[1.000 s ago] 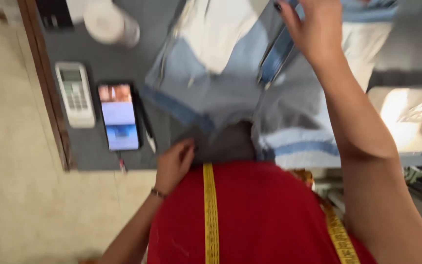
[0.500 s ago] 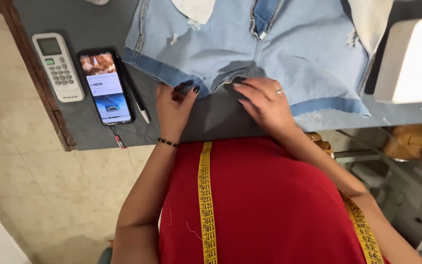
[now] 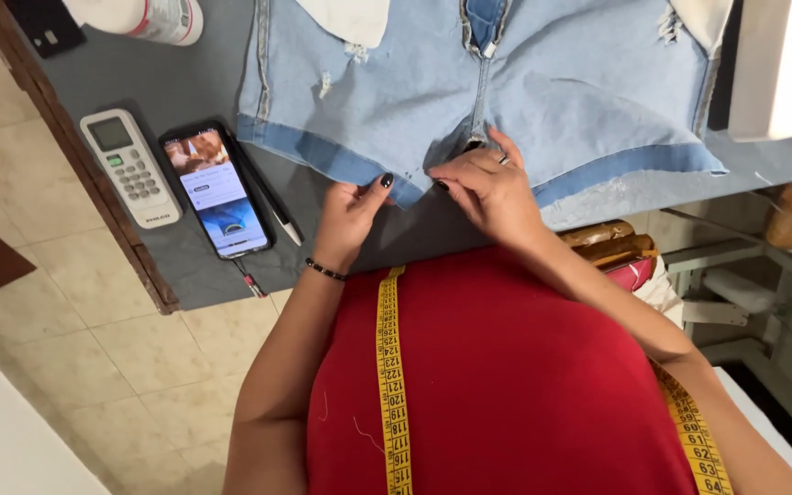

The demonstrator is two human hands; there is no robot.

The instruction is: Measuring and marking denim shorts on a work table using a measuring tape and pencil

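Denim shorts, light blue point(image 3: 579, 92), lie flat on grey table point(image 3: 185, 82), both hands at six o'clock: left hand point(image 3: 348, 220) and right hand point(image 3: 488, 188) fingers pinching the hem.

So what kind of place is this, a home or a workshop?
Most likely a small tailoring or sewing workroom. A yellow measuring tape hangs round the person's neck, light blue denim shorts lie spread on the grey worktable, and what looks like a white sewing machine stands at the right.
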